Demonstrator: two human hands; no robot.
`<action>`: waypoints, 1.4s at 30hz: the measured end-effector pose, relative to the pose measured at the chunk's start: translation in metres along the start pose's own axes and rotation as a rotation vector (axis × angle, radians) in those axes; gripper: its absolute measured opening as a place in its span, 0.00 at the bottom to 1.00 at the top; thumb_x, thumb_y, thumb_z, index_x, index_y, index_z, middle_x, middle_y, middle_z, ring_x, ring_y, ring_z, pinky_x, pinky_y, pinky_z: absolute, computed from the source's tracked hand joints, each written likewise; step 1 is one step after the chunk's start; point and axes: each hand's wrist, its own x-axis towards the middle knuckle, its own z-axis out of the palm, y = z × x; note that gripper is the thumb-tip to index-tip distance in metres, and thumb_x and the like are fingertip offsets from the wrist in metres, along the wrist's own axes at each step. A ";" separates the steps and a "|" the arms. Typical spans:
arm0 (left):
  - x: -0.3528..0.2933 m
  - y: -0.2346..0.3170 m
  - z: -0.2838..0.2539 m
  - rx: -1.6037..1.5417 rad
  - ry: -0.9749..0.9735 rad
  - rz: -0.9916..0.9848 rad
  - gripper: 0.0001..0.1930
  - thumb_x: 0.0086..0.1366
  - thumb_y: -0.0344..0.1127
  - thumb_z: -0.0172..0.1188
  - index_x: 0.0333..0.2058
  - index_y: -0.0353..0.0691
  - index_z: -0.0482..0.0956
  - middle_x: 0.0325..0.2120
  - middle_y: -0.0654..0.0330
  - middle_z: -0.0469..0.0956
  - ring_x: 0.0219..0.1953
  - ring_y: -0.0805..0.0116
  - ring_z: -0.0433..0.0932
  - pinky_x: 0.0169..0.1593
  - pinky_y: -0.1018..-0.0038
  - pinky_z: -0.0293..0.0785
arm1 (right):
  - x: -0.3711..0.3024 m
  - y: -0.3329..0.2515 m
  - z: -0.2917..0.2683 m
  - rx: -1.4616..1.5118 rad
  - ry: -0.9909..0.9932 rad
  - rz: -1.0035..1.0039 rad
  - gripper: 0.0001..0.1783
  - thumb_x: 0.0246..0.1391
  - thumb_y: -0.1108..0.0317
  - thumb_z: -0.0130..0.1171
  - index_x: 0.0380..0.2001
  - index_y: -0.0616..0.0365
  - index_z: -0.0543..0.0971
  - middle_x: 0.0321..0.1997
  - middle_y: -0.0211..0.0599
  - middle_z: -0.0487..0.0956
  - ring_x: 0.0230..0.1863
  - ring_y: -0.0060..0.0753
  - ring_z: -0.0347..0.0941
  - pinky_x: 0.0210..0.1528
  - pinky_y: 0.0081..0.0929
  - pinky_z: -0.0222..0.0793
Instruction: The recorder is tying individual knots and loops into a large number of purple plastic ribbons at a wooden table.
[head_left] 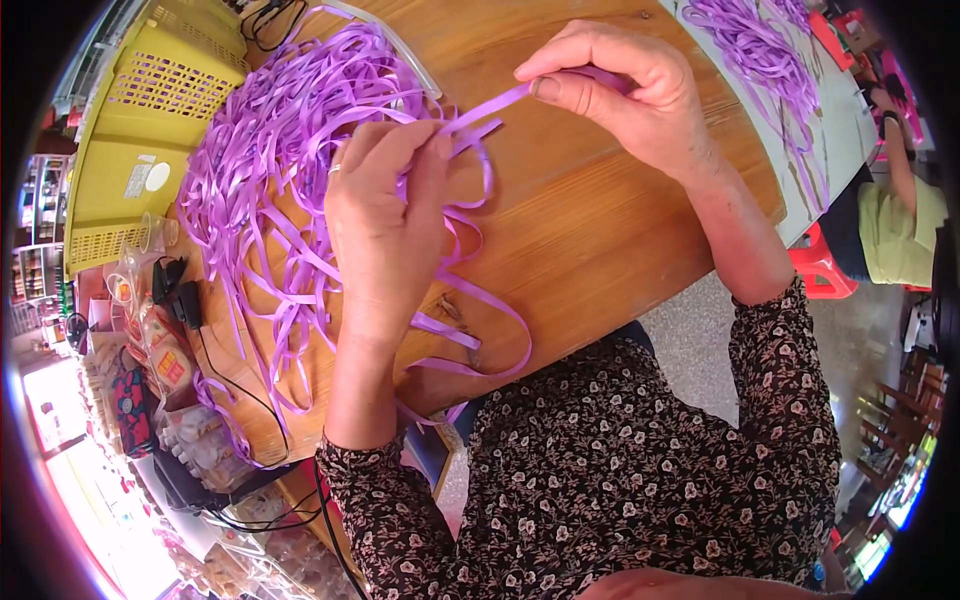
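A narrow purple ribbon (pixel 492 106) runs taut between my two hands above the wooden table. My left hand (pixel 385 205) pinches it between thumb and forefinger, with a ring showing on one finger. Higher and to the right, my right hand (pixel 640 95) has thumb and fingertips closed on the same ribbon, and a piece of it passes under the palm. Behind and left of my left hand lies a big tangled heap of purple ribbons (pixel 290 130). Loose loops hang around that wrist, and some trail past the table's near edge.
The wooden table (pixel 590 240) is in front of me. A yellow plastic basket (pixel 150 130) stands at the left, beside bagged goods and black cables. More purple ribbons (pixel 750 50) lie on a white table to the right, near another person and a red stool (pixel 825 268).
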 end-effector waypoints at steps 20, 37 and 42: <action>-0.014 0.019 0.012 -0.750 -0.037 -0.598 0.08 0.60 0.28 0.58 0.38 0.33 0.79 0.24 0.66 0.77 0.22 0.84 0.67 0.25 0.88 0.60 | -0.017 0.020 0.029 -0.338 0.009 -0.442 0.10 0.44 0.68 0.61 0.33 0.52 0.81 0.28 0.32 0.73 0.32 0.36 0.71 0.34 0.33 0.68; -0.016 0.010 0.011 -0.607 0.141 -0.535 0.07 0.57 0.24 0.62 0.35 0.33 0.81 0.27 0.65 0.79 0.27 0.83 0.72 0.31 0.87 0.65 | -0.003 0.008 -0.008 0.223 0.232 0.179 0.09 0.52 0.75 0.57 0.38 0.57 0.81 0.34 0.28 0.79 0.36 0.17 0.73 0.39 0.17 0.68; -0.016 0.016 0.011 -0.620 0.148 -0.531 0.06 0.57 0.24 0.61 0.35 0.33 0.80 0.27 0.64 0.79 0.29 0.81 0.74 0.34 0.86 0.69 | -0.007 0.001 0.002 -0.152 -0.040 -0.155 0.13 0.48 0.74 0.60 0.40 0.58 0.80 0.37 0.32 0.78 0.39 0.25 0.73 0.40 0.22 0.69</action>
